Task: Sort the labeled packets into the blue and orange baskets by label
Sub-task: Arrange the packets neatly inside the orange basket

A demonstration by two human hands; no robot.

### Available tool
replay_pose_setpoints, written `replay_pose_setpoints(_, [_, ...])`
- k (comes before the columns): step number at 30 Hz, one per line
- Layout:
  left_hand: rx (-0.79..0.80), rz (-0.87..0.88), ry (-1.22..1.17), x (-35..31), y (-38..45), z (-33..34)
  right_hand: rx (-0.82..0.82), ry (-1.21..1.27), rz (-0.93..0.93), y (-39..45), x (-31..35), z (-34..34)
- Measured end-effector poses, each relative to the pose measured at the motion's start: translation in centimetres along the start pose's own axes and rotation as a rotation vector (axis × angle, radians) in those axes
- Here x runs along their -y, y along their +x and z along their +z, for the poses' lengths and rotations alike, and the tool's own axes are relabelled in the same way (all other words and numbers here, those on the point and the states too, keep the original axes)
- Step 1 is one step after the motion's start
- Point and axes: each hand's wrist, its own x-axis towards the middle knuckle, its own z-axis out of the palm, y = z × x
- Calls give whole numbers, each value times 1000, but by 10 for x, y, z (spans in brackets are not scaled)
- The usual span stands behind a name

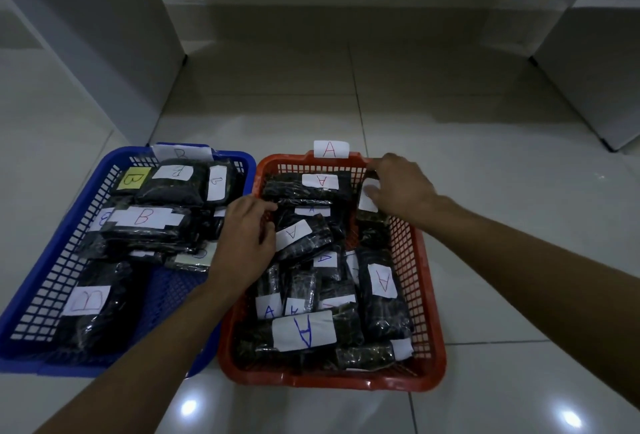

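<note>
The blue basket [65, 236] on the left holds several black packets with B labels, such as one [143, 217] in its middle. The orange basket [424, 281] on the right, tagged A at its far rim, holds several black packets with A labels. My left hand [244, 243] reaches over the orange basket's left wall and its curled fingers hold a tilted A packet [304, 236]. My right hand [398, 187] is at the far right corner of the orange basket, gripping an upright packet [372, 215] whose white label is partly hidden by my fingers.
Both baskets sit side by side on a glossy tiled floor [346, 104]. White cabinet sides [104, 52] stand behind the blue basket and another white unit [595, 69] stands at the right. Open floor lies beyond and in front of the baskets.
</note>
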Motion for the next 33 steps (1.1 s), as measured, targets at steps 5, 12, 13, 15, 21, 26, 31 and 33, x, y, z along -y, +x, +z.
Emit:
replay_pose_setpoints(5, [-5,-7,26,-1,-1,3,38,-78,-79,-12,2,11])
replay_pose_setpoints(12, [6,10,26,1,-1,3,-87,30,-40,-20,-3,11])
replay_pose_setpoints(13, [5,8,25,0,-1,3,-96,43,-37,-19,-3,12])
replay_pose_setpoints(15, [5,3,19,-1,-1,3,-101,78,-24,-17,-3,10])
replay_pose_setpoints(21, [4,-25,-44,-1,-2,0,-129,-34,-138,-27,18,4])
replay_pose_setpoints(26, [-2,-46,-122,-3,-3,-4,336,76,-492,-41,39,17])
replay_pose_setpoints(31, [-14,-61,-137,-2,-5,-12,265,100,-506,-39,37,29])
replay_pose_setpoints(33, [-39,-44,-50,0,-9,-14,251,126,-500,-40,37,35])
